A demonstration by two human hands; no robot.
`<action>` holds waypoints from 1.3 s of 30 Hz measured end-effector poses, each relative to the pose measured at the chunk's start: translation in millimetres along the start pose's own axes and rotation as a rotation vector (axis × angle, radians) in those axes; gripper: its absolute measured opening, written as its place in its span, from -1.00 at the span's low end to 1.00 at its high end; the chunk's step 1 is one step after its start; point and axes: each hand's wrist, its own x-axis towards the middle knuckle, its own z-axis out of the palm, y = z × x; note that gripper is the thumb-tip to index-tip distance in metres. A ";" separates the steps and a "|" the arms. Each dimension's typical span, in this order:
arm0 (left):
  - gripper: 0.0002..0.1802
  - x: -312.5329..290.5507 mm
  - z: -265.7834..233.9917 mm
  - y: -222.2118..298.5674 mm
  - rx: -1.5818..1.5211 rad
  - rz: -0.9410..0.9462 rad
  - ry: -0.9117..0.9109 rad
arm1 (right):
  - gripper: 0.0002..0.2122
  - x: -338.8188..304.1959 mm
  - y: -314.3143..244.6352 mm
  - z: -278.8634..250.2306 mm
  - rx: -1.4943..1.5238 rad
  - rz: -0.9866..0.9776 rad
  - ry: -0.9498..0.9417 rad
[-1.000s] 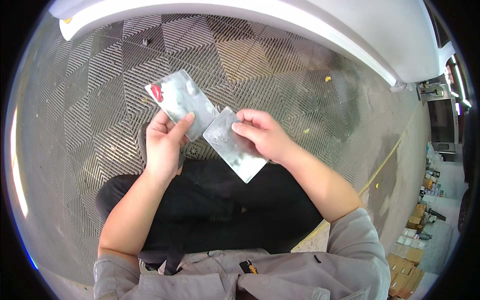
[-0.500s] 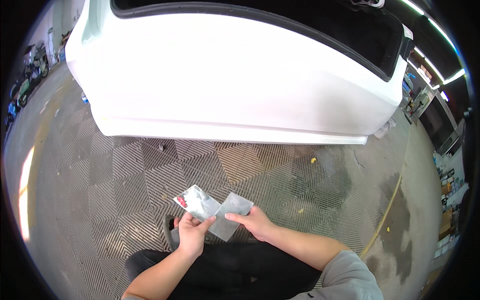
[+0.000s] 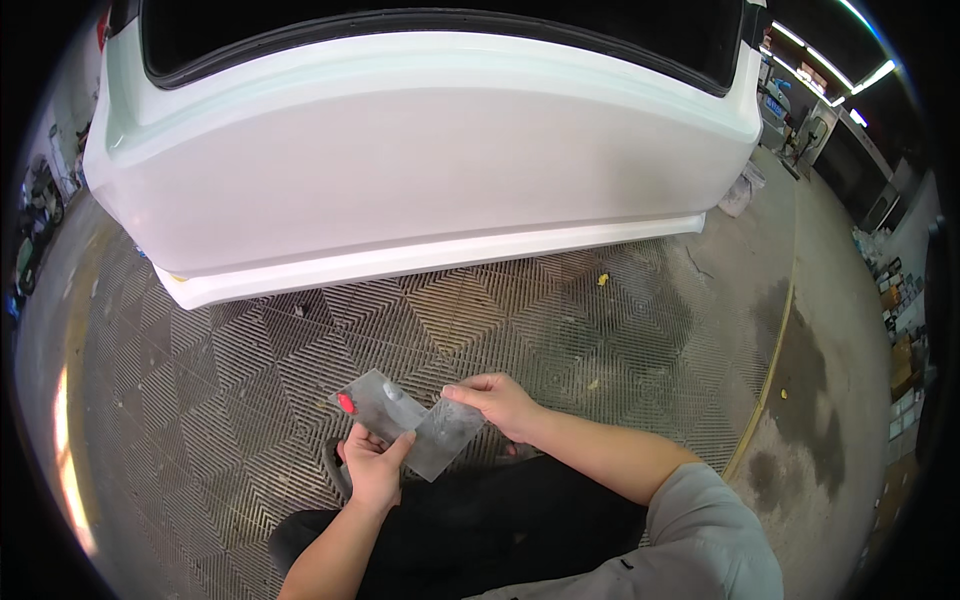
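In the lower middle of the frame I see my left hand [image 3: 375, 468] gripping a flat grey plastic card with a red mark [image 3: 375, 403] near its left end. The thumb lies across the card's lower right edge and the other fingers curl behind it, so the fingers are closed on that card. The card tilts, its left end pointing toward the upper left.

Just to the right, my right hand [image 3: 500, 402] pinches a second grey card [image 3: 445, 438] by its upper right corner, thumb and forefinger narrow on the edge. This second card hangs down and to the left from the pinch. Its upper left part meets or overlaps the right end of the first card; I cannot tell which lies on top.

Both cards are held above the floor, over the grey ribbed floor tiles [image 3: 250, 380] with their chevron pattern. My grey sleeve [image 3: 705, 530] fills the lower right, and dark trousers [image 3: 500, 520] cover the knees at the bottom edge.

Across the upper half of the frame stands the white rear of a car [image 3: 420, 160], its bumper curving from upper left to right, with the dark opening of the boot above it. A small yellow scrap [image 3: 602, 280] lies on the tiles right of centre. Bare concrete floor [image 3: 830, 330] runs along the right side.
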 end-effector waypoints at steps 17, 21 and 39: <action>-0.54 29.2 -38.5 22.4 -0.310 0.111 0.323 | -0.70 14.6 11.1 -7.1 -0.153 -0.367 0.287; -0.50 21.7 -25.7 20.3 -0.302 0.105 0.299 | -0.76 15.4 4.2 -10.8 -0.527 -0.150 0.175; -0.59 8.0 -3.1 28.1 -0.352 0.050 0.193 | -0.79 -4.9 3.8 43.2 -0.256 -0.095 -0.008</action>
